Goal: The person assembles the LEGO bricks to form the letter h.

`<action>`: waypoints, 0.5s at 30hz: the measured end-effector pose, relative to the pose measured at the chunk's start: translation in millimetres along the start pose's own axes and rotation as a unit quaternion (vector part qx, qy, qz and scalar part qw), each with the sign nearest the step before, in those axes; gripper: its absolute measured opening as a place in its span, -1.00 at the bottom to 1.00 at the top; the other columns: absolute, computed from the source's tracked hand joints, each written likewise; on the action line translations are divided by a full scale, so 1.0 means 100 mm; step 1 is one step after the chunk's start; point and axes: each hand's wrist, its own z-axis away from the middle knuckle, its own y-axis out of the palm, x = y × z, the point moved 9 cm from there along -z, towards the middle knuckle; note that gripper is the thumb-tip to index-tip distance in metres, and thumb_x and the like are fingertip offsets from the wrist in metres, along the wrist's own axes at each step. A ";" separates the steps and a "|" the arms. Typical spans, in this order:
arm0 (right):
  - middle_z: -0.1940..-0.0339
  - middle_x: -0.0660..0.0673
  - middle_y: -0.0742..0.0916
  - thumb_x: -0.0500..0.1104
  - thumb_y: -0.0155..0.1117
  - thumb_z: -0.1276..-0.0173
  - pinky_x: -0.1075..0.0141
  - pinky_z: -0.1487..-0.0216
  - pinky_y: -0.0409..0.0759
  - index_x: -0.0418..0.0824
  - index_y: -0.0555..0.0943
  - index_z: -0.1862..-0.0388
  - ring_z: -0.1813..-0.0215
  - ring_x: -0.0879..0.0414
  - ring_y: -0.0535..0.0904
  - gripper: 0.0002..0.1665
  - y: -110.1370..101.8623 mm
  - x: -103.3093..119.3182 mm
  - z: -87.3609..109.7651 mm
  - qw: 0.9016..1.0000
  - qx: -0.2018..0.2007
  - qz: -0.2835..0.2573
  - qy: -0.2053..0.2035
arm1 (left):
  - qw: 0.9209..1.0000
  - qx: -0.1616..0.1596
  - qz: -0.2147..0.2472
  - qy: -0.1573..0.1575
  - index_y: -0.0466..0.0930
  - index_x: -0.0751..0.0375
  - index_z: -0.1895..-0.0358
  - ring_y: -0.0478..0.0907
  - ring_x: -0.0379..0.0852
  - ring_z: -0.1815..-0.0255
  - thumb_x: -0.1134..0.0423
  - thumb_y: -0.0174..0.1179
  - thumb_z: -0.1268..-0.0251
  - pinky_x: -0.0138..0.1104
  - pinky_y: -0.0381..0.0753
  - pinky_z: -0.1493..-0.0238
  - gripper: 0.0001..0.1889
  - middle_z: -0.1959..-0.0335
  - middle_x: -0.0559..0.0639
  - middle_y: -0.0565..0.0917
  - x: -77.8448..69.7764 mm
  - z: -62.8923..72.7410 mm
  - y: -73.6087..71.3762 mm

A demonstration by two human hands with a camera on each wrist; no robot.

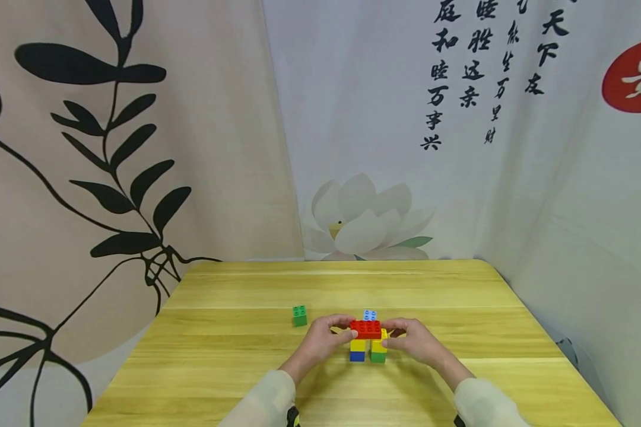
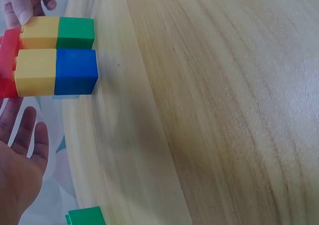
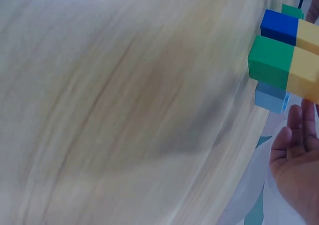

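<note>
In the head view, my left hand (image 1: 324, 341) pinches the left end of a red building brick (image 1: 365, 329) between thumb and forefinger. The brick lies across the tops of two short columns. One column is a yellow brick (image 2: 36, 72) over a blue brick (image 2: 76, 71). Its neighbour is another yellow brick (image 1: 378, 346) over a green brick (image 1: 378, 357). My right hand (image 1: 418, 341) pinches that second column's yellow brick, its thumb on the near face. Small studs show between red and yellow in the left wrist view. Other fingers of both hands stay extended.
A light blue brick (image 1: 370, 315) stands just behind the columns. Farther left, a loose green brick (image 1: 299, 316) sits on the wooden table (image 1: 235, 356). A printed curtain (image 1: 224, 148) hangs behind the table's far edge.
</note>
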 end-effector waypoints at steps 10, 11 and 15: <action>-0.11 -0.20 0.64 -0.09 0.43 -0.29 0.17 0.15 0.56 -0.28 0.57 -0.25 0.00 -0.02 0.51 -0.42 -0.04 0.05 0.03 1.000 -0.013 -0.007 0.012 | 1.000 -0.001 -0.020 0.003 0.70 0.02 -0.07 0.49 -0.05 -0.06 0.06 0.36 -0.28 -0.15 0.52 -0.01 -0.67 0.07 -0.20 0.67 -0.02 -0.01 -0.01; -0.13 -0.21 0.64 -0.07 0.43 -0.30 0.17 0.14 0.55 -0.27 0.57 -0.27 0.00 -0.02 0.51 -0.40 -0.05 0.07 0.03 1.000 -0.014 -0.006 0.010 | 1.000 -0.001 -0.022 0.005 0.70 0.02 -0.07 0.50 -0.05 -0.06 0.06 0.36 -0.28 -0.15 0.52 -0.01 -0.67 0.07 -0.19 0.67 -0.02 -0.01 -0.01; -0.08 -0.17 0.67 -0.01 0.39 -0.34 0.16 0.12 0.54 -0.28 0.56 -0.28 0.02 -0.02 0.52 -0.39 -0.05 0.13 0.00 1.000 -0.011 -0.003 -0.001 | 1.000 0.003 -0.023 0.011 0.70 0.04 -0.07 0.50 -0.05 -0.06 0.07 0.35 -0.29 -0.15 0.52 -0.01 -0.68 0.06 -0.18 0.68 -0.04 -0.01 0.00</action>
